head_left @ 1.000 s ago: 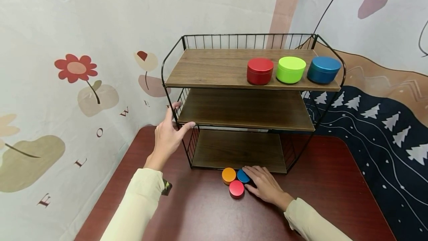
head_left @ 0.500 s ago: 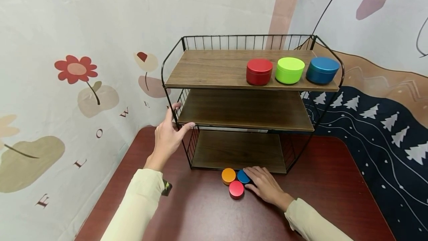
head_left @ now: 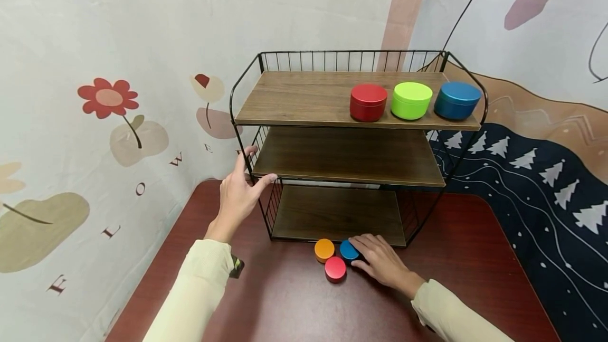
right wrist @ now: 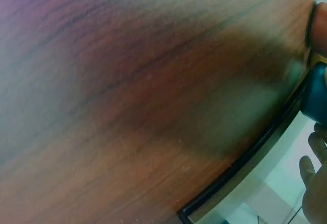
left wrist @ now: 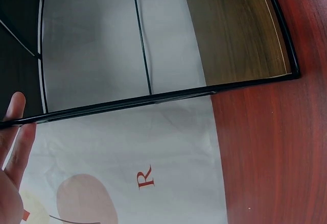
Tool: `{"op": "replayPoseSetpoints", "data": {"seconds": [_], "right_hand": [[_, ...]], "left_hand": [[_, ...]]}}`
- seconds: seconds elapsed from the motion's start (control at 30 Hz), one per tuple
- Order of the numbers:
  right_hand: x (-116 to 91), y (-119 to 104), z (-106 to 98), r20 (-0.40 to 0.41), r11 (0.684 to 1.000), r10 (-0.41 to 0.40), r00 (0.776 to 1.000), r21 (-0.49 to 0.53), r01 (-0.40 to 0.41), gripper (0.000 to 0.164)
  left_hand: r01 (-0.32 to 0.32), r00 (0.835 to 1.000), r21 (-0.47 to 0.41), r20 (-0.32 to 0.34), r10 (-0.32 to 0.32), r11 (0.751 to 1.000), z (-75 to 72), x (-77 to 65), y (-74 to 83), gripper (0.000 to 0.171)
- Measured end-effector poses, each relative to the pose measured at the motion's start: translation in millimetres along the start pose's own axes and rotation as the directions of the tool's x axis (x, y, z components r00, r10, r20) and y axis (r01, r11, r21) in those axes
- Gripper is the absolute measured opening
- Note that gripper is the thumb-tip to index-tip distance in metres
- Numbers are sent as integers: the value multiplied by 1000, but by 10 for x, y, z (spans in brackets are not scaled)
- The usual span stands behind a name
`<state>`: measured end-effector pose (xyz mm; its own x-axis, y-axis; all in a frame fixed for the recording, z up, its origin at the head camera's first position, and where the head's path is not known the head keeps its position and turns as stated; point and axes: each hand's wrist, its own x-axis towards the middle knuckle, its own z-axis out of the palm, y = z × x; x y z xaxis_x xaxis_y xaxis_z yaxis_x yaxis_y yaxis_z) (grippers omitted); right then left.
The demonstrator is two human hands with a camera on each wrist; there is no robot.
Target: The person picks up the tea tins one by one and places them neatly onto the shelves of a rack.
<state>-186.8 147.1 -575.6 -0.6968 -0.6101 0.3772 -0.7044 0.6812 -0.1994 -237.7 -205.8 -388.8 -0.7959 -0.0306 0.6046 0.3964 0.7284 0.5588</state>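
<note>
- Left hand (head_left: 236,194), centre-left: wrapped on left side of rack (head_left: 347,154).
- Right hand (head_left: 382,264), lower centre: pinching small blue tin (head_left: 348,250).
- Small: 3, incl. orange tin (head_left: 324,250), pink tin (head_left: 335,269).
- Large, upper right: 3, red tin (head_left: 368,103), green tin (head_left: 411,101), big blue tin (head_left: 457,101).

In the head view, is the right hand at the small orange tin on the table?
No, the right hand is at the small blue tin, with the orange tin farther left.
</note>
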Motion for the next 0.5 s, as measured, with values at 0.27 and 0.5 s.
{"op": "replayPoseSetpoints", "data": {"seconds": [0.27, 0.5], "right_hand": [[25, -10, -110, 14, 999, -39, 999, -29, 40, 57], [86, -41, -238, -1, 994, -103, 995, -44, 103, 58]], "left_hand": [[6, 1000, 3, 7, -6, 1000, -1, -3, 2, 75], [8, 1000, -2, 10, -8, 1000, -1, -3, 9, 75]]}}
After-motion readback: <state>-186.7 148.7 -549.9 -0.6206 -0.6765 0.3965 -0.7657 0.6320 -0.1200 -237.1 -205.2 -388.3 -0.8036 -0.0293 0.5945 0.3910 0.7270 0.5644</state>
